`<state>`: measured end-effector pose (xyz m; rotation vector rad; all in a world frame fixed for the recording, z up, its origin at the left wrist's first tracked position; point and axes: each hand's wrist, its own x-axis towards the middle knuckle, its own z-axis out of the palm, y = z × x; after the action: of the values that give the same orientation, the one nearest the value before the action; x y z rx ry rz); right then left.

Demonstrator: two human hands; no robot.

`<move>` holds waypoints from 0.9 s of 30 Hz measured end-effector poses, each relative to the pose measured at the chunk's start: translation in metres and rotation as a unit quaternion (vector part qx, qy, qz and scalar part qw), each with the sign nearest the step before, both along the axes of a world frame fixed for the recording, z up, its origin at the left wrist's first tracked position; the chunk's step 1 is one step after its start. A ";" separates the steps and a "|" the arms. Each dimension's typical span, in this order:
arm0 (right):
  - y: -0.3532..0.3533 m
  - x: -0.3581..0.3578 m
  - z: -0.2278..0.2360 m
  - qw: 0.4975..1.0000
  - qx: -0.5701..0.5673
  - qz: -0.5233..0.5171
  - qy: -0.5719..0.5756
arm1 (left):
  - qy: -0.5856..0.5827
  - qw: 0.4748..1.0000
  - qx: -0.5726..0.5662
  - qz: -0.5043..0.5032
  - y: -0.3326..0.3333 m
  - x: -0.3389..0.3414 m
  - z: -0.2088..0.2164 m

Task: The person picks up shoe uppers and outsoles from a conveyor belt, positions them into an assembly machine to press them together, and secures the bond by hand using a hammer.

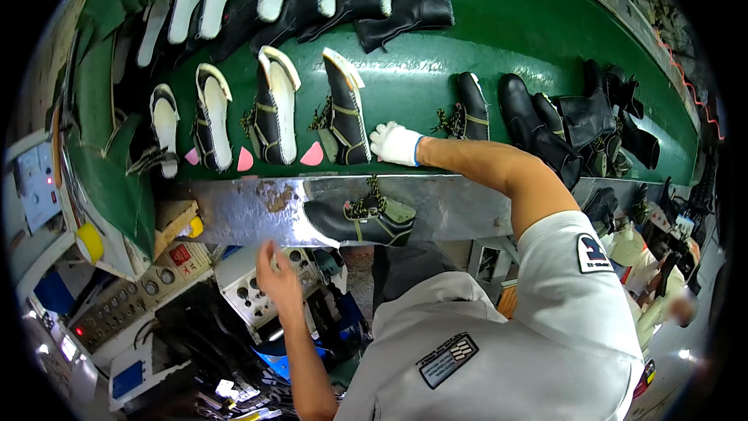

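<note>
My left hand (279, 279) is bare and raised over the metal ledge's near side, fingers stretched out and holding nothing. On the green table, my right hand (397, 145), in a white knitted glove, rests just right of a black shoe upper (347, 117) with a pale sole. Its fingers look curled, and whatever may be in them is hidden. Another black lace-up shoe upper (360, 222) lies sideways on the ledge, between my hands and my body. Further left stand more black uppers (273, 121) with white soles facing up, and pink pieces (312, 154) lie between them.
The green table (421, 86) carries a back row of black boots (409, 12) and more footwear at right (538, 121). A metal ledge (234, 214) runs along its front. Control boxes (140, 288) with knobs stand at lower left. Another person (647, 265) is at far right.
</note>
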<state>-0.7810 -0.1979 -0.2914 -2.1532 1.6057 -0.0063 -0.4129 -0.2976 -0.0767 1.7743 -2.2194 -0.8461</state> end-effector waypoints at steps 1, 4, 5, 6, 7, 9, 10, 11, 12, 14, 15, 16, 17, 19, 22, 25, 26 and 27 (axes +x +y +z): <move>-0.003 -0.001 -0.003 1.000 0.017 0.005 0.001 | 0.051 0.998 0.010 -0.037 -0.024 -0.041 -0.018; 0.003 -0.005 -0.016 0.999 -0.026 0.004 -0.037 | 0.099 0.986 0.093 -0.100 -0.080 -0.166 -0.071; -0.001 -0.005 -0.018 0.999 -0.020 0.009 -0.032 | 0.047 0.985 0.065 -0.154 -0.092 -0.203 -0.085; -0.003 -0.003 -0.022 1.000 -0.011 0.012 -0.026 | -0.005 0.978 0.039 -0.207 -0.099 -0.239 -0.098; -0.012 -0.005 -0.014 0.999 0.001 0.015 -0.041 | -0.048 0.974 0.091 -0.201 -0.103 -0.269 -0.103; -0.013 -0.005 -0.021 0.999 -0.004 0.004 -0.043 | -0.122 0.954 0.184 -0.203 -0.100 -0.320 -0.111; -0.015 -0.003 -0.020 0.999 -0.008 0.003 -0.045 | -0.155 0.942 0.222 -0.200 -0.097 -0.332 -0.119; -0.016 -0.001 -0.019 0.999 -0.006 -0.011 -0.037 | -0.158 0.957 0.188 -0.152 -0.091 -0.334 -0.133; -0.017 -0.008 -0.014 0.998 0.022 -0.006 -0.055 | -0.125 0.964 0.189 -0.139 -0.088 -0.331 -0.145; -0.016 -0.025 -0.003 0.993 0.075 0.010 -0.087 | -0.057 0.975 0.186 -0.109 -0.082 -0.325 -0.156; -0.013 -0.028 -0.003 0.991 0.091 0.013 -0.098 | -0.041 0.976 0.182 -0.110 -0.083 -0.319 -0.160; -0.010 -0.034 0.004 0.990 0.070 0.040 -0.115 | -0.037 0.974 0.187 -0.120 -0.091 -0.315 -0.162; -0.008 -0.039 0.011 0.989 0.067 0.043 -0.122 | -0.032 0.972 0.192 -0.129 -0.103 -0.312 -0.164; 0.007 -0.046 0.015 0.988 0.073 0.024 -0.131 | -0.025 0.961 0.242 -0.135 -0.115 -0.312 -0.140; 0.024 -0.061 0.027 0.982 0.115 -0.085 -0.122 | 0.088 0.943 0.296 -0.126 -0.126 -0.279 -0.134; 0.023 -0.062 0.076 0.709 0.194 -0.480 -0.478 | 0.161 0.942 0.279 -0.095 -0.118 -0.246 -0.080; 0.015 -0.053 0.107 0.558 0.227 -0.560 -0.569 | 0.175 0.943 0.273 -0.076 -0.114 -0.231 -0.062; 0.000 -0.037 0.149 0.470 0.170 -0.583 -0.640 | 0.209 0.941 0.260 -0.061 -0.105 -0.215 -0.044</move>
<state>-0.8184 -0.1976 -0.1424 0.0290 1.3506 -1.2325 -0.6280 -0.4023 -0.1212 1.4421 -1.9465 -1.7826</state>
